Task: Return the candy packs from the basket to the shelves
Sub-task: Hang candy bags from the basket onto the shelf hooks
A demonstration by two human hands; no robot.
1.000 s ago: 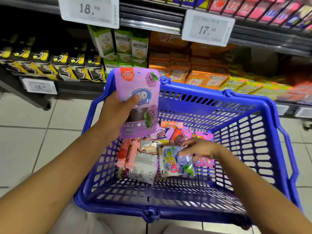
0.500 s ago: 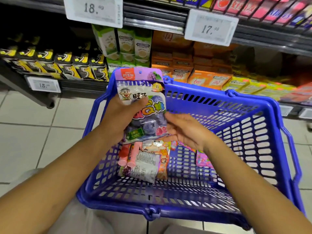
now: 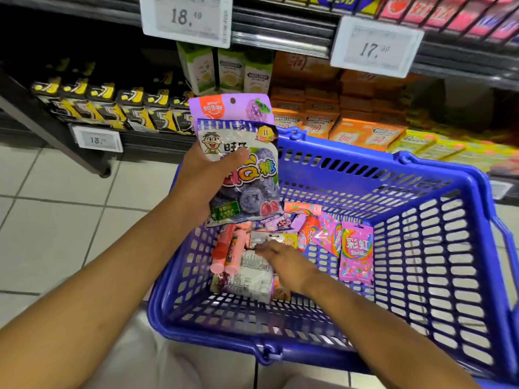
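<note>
Seen from the head camera, the left hand point(image 3: 206, 178) grips two candy packs stacked upright over the blue basket's point(image 3: 438, 175) ten o'clock corner, thumb clamped across the blue gummy pack point(image 3: 247, 175) with the purple grape pack point(image 3: 230, 108) behind it. The right hand point(image 3: 286, 262) reaches into the basket, fingers point(image 3: 264, 247) spread loosely on a silver-backed pack point(image 3: 250, 273); a pink Skittles bag point(image 3: 356, 252) lies at its three o'clock, and the shelves point(image 3: 280, 37) run across twelve o'clock.

Pale tiled floor point(image 3: 56, 220), dark shelving point(image 3: 280, 32)
</note>
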